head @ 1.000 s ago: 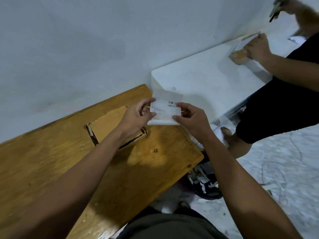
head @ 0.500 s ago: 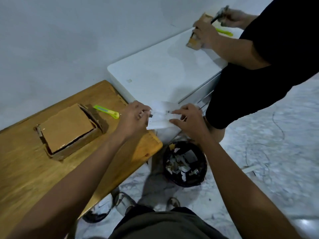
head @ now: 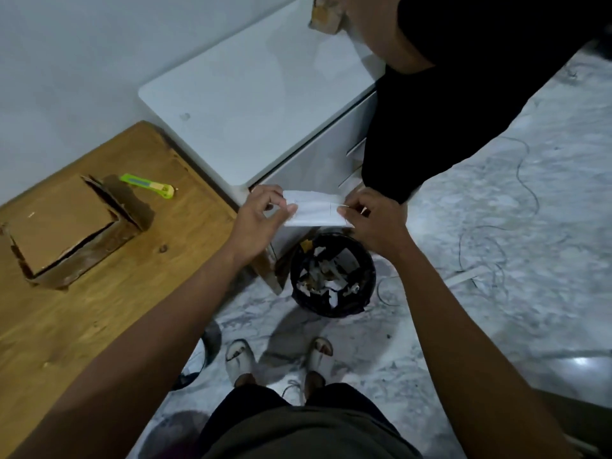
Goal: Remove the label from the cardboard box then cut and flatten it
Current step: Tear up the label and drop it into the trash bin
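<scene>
A white paper label [head: 314,210] is stretched between my two hands, above a black waste bin [head: 332,276]. My left hand [head: 261,217] pinches its left end and my right hand [head: 374,220] pinches its right end. The brown cardboard box [head: 66,226] lies on the wooden table [head: 116,309] at the left, its top torn at one edge, away from both hands. A green and yellow utility knife [head: 149,185] lies on the table just behind the box.
The bin holds several paper scraps and stands on the marble floor by a white cabinet [head: 258,104]. Another person in black [head: 463,77] stands at the cabinet's right, holding a small box [head: 324,14]. Thin cables [head: 496,243] trail on the floor at the right.
My hands have carried the label off the table, rightward, to over the bin. The view has swung down and right, so the box now lies far left.
</scene>
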